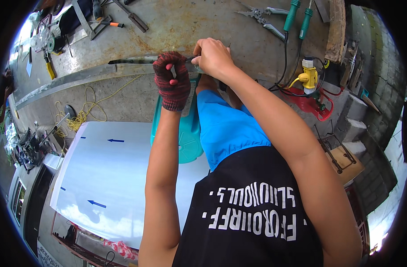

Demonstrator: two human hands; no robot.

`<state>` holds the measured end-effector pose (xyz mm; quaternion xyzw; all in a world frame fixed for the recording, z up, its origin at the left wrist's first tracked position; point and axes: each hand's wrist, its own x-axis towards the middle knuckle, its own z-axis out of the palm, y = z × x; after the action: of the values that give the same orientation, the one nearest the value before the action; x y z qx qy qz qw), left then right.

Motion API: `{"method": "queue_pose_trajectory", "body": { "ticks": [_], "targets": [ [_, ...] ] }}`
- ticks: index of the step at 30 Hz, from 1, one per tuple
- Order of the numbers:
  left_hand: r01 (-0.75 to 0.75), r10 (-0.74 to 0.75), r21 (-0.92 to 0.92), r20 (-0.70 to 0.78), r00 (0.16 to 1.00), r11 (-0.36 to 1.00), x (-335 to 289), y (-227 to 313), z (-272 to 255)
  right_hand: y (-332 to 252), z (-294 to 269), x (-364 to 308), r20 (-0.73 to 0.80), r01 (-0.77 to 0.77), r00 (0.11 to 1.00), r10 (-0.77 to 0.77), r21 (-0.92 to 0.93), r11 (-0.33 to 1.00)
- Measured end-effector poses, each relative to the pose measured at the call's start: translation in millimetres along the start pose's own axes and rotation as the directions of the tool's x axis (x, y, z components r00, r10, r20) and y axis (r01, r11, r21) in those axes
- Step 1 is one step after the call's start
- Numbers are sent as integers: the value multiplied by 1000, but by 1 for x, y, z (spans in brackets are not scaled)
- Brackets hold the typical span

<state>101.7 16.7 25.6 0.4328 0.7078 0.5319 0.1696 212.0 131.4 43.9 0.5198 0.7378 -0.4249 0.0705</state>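
Observation:
A long, thin dark strip (pixel 133 61), narrowing to a point at its left end, lies along the near edge of the metal worktable (pixel 176 26). My left hand (pixel 171 80) wears a dark red and black knit glove that leaves fingertips bare. Its fingers are curled closed around the strip's middle part. Just to the right, my bare right hand (pixel 213 58) is closed at the strip's right end, with the thumb against it. The right fingers hide what that end looks like.
Pliers (pixel 261 18) and green-handled cable holders (pixel 305 24) lie at the far right. A yellow plug connector (pixel 307 78) stands beside black cables. A teal plastic stool (pixel 190 138) is below me, near a large pale sheet (pixel 110 164). Yellow cord (pixel 81 118) lies at left.

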Motion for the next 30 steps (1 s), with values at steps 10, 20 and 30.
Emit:
{"method": "queue_pose_trajectory", "body": {
  "ticks": [10,20,30],
  "targets": [
    [-10,10,1,23,1000,1000,2,6,-2,25,-40,-17,-166,198,968,-187,54,979],
    [-26,24,-48,-39,999,999,4,12,3,130,-137,-81,-392,115,917,-74,84,990],
    [55,-60,-106,-52,997,993,0,-1,5,136,-104,-122,-261,84,962,-76,21,996]
  ]
}}
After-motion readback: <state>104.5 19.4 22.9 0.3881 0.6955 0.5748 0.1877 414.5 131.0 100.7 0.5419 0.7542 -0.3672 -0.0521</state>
